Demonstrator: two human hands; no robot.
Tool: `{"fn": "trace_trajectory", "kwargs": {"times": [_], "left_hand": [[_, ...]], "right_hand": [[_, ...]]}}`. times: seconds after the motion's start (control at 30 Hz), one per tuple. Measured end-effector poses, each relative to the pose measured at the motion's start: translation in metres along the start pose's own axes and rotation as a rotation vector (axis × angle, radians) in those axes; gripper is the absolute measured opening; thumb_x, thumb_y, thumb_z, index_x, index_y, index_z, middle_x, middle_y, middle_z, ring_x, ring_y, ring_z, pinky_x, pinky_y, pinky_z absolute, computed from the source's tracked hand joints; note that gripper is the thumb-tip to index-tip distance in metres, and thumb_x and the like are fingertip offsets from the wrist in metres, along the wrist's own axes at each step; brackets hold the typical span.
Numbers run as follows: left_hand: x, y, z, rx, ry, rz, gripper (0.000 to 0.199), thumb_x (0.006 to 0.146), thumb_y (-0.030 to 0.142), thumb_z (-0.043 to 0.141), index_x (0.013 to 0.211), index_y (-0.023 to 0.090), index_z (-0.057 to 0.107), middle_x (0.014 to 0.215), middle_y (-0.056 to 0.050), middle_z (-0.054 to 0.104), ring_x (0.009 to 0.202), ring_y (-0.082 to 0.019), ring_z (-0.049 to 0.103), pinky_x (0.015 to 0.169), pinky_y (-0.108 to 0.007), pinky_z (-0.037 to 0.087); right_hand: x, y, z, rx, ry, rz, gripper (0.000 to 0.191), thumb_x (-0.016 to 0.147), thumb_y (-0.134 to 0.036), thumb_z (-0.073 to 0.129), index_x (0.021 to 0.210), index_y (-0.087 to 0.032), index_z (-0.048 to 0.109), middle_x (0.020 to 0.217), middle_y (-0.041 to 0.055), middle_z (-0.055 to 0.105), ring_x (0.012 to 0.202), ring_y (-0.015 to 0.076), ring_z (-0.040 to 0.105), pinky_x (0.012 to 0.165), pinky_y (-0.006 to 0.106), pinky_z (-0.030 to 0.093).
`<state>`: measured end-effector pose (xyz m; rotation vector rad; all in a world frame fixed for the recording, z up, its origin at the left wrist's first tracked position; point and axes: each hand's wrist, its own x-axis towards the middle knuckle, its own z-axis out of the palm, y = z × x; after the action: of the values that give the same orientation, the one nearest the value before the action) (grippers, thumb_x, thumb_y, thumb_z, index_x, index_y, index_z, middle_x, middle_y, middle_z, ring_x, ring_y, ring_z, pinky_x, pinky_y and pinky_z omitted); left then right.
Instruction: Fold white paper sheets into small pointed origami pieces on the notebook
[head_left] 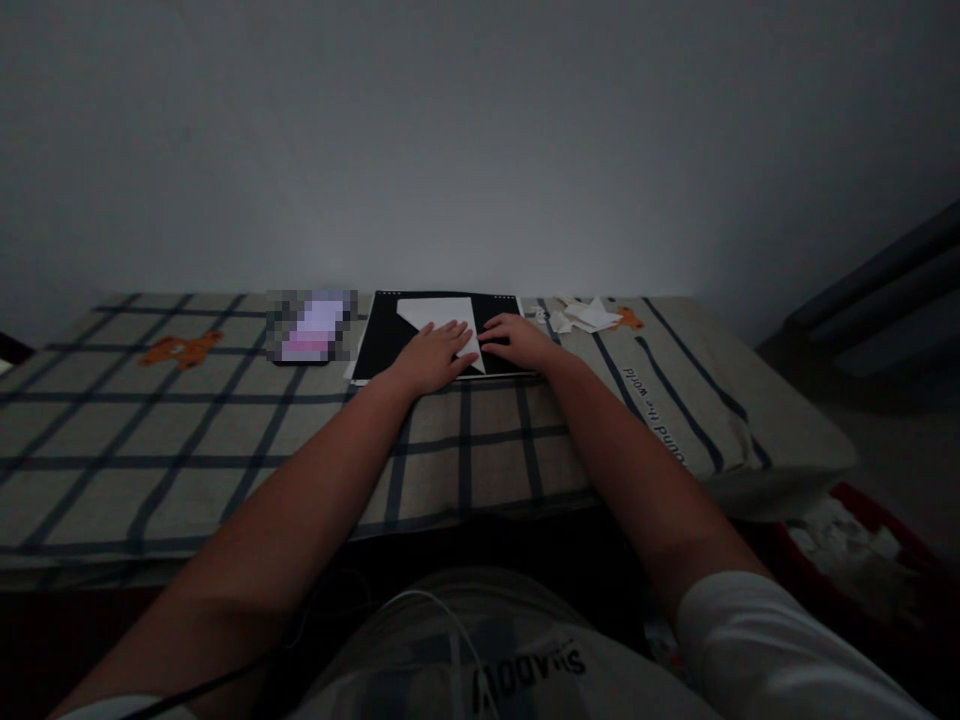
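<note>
A folded sheet of white paper (439,309) lies on a black sheet or pad (379,345) with small holes along its far edge. My left hand (436,357) rests flat over the near part of the paper, its fingers stretched out and pointing right. At the paper's right edge sits my right hand (519,341), its fingers a little bent and spread, with the tips touching the black surface close to the fold. Part of the white paper is hidden beneath my left hand.
A checked cloth covers the table (225,420). To the left lies a phone (315,328) with a lit, blurred screen. Crumpled white paper scraps (589,316) sit right of the pad. A grey wall (450,150) stands behind, and a red bin (847,495) at lower right holds waste.
</note>
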<state>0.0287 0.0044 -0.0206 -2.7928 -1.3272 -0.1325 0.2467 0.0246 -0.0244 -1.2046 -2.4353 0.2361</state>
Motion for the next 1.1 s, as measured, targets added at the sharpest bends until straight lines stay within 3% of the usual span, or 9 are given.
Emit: {"fn": "trace_trajectory", "kwargs": {"times": [0.27, 0.83, 1.1], "left_hand": [[0.002, -0.0029, 0.0028, -0.003, -0.009, 0.001, 0.063, 0.103, 0.052, 0.027, 0.153, 0.015, 0.036, 0.161, -0.012, 0.032, 0.15, -0.024, 0.025, 0.122, -0.048, 0.019], [0.0022, -0.0021, 0.0016, 0.004, -0.017, 0.002, 0.067, 0.102, 0.056, 0.029, 0.153, 0.014, 0.036, 0.161, -0.012, 0.031, 0.15, -0.025, 0.025, 0.122, -0.047, 0.018], [-0.0008, 0.0021, -0.003, -0.014, -0.031, 0.005, 0.076, 0.099, 0.063, 0.027, 0.154, 0.011, 0.033, 0.161, -0.015, 0.029, 0.151, -0.026, 0.023, 0.122, -0.048, 0.018]], "right_hand": [[-0.0009, 0.0005, 0.0003, 0.008, -0.004, 0.01, 0.027, 0.091, -0.027, 0.064, 0.115, -0.021, 0.075, 0.126, 0.012, 0.065, 0.119, 0.0238, 0.057, 0.106, 0.043, 0.042], [-0.0017, 0.0002, 0.0017, 0.003, -0.01, 0.002, 0.033, 0.088, -0.031, 0.068, 0.118, -0.019, 0.073, 0.127, 0.0134, 0.064, 0.12, 0.0251, 0.057, 0.106, 0.043, 0.042], [-0.0049, -0.0028, -0.0049, 0.033, -0.072, -0.004, 0.041, 0.084, -0.038, 0.072, 0.121, -0.019, 0.072, 0.133, 0.0146, 0.06, 0.125, 0.0274, 0.055, 0.108, 0.046, 0.041]]}}
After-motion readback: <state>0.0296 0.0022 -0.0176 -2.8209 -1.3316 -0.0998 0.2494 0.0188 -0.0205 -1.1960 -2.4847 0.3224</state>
